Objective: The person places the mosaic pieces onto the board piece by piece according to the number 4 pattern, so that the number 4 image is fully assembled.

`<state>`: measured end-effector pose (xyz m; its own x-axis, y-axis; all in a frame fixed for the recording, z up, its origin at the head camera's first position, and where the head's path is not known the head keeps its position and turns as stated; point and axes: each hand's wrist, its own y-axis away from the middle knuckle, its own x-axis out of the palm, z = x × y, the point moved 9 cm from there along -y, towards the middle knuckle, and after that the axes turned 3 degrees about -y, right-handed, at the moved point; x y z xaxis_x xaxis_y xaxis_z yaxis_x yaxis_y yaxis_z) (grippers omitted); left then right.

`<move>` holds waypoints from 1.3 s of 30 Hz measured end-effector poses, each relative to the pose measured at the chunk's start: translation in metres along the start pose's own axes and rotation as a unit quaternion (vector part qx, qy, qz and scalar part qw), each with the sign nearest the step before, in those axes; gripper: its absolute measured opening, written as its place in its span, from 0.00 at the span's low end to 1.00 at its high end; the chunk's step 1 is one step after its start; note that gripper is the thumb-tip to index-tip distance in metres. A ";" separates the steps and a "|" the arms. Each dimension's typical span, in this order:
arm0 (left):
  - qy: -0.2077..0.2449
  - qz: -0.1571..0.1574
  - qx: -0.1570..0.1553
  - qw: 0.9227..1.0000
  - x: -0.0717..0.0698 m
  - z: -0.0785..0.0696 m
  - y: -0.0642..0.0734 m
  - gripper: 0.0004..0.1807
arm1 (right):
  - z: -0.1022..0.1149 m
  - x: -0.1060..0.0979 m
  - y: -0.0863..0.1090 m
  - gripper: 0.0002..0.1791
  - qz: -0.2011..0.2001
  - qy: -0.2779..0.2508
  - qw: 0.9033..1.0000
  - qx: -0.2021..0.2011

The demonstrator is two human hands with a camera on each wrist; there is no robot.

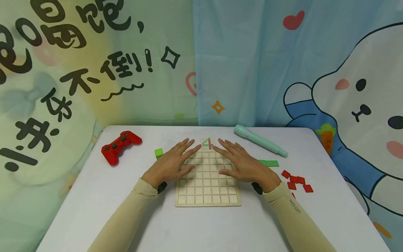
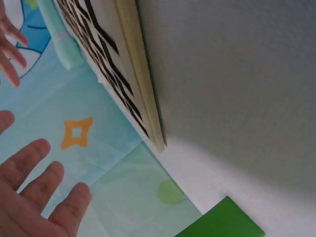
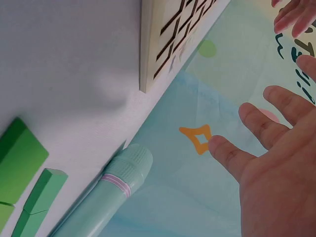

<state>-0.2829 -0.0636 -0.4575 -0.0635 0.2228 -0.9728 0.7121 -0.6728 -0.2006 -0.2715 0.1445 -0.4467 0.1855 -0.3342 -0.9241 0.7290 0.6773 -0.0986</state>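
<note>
the left hand (image 1: 171,162) and right hand (image 1: 244,162) are hovering over a gridded wooden board (image 1: 207,199), each grip standing apart with fingers extended. the board is lying flat in the middle of the counter (image 1: 207,231), and a small patterned card (image 1: 206,142) is resting at its far edge. a green block (image 1: 158,153) is sitting just beside the left hand. green pieces (image 1: 271,163) and red pieces (image 1: 293,179) are lying right of the right hand, a mint microphone (image 1: 260,140) is lying beyond, and a red game controller (image 1: 121,146) is resting at the left.
</note>
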 end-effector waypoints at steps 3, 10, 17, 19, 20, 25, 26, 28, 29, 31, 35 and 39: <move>0.001 0.000 0.002 1.000 0.000 -0.002 0.000 0.38 | 0.000 0.000 0.002 0.50 0.000 0.002 1.000 -0.001; -0.006 -0.004 0.001 1.000 -0.004 -0.002 -0.001 0.38 | 0.001 -0.005 0.006 0.49 -0.007 -0.005 1.000 0.001; 0.049 -0.019 -0.019 0.998 -0.013 -0.006 0.015 0.39 | 0.000 -0.007 0.011 0.50 -0.006 -0.024 1.000 0.017; 0.122 -0.034 -0.043 0.991 -0.015 -0.005 0.030 0.38 | -0.003 -0.010 0.016 0.48 -0.015 -0.039 0.999 0.029; 0.170 -0.044 -0.057 0.983 -0.016 -0.004 0.038 0.36 | -0.005 -0.012 0.020 0.47 -0.022 -0.052 0.998 0.037; 0.419 -0.081 -0.168 0.889 0.001 0.004 0.080 0.27 | -0.032 -0.044 0.050 0.36 -0.112 -0.125 0.982 0.086; 0.449 -0.083 -0.193 0.869 0.007 0.005 0.087 0.26 | -0.040 -0.052 0.059 0.33 -0.139 -0.142 0.975 0.096; 0.483 -0.075 -0.238 0.839 0.020 0.005 0.099 0.25 | -0.054 -0.065 0.077 0.30 -0.189 -0.186 0.958 0.113; 0.491 -0.070 -0.247 0.833 0.026 0.003 0.103 0.26 | -0.061 -0.069 0.086 0.29 -0.211 -0.210 0.947 0.120; 0.483 -0.056 -0.248 0.838 0.034 -0.001 0.109 0.27 | -0.073 -0.074 0.104 0.27 -0.250 -0.265 0.921 0.136; 0.467 -0.048 -0.200 0.860 0.039 -0.009 0.108 0.29 | -0.100 -0.068 0.133 0.25 -0.305 -0.373 0.853 0.202; 0.466 -0.058 -0.171 0.866 0.035 -0.011 0.107 0.31 | -0.122 -0.049 0.147 0.24 -0.315 -0.410 0.802 0.297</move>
<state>-0.2016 -0.1200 -0.5117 0.3299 0.8554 -0.3993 0.9145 -0.3945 -0.0896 -0.2538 0.3399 -0.4612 -0.1497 -0.9719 -0.1814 0.9887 -0.1465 -0.0312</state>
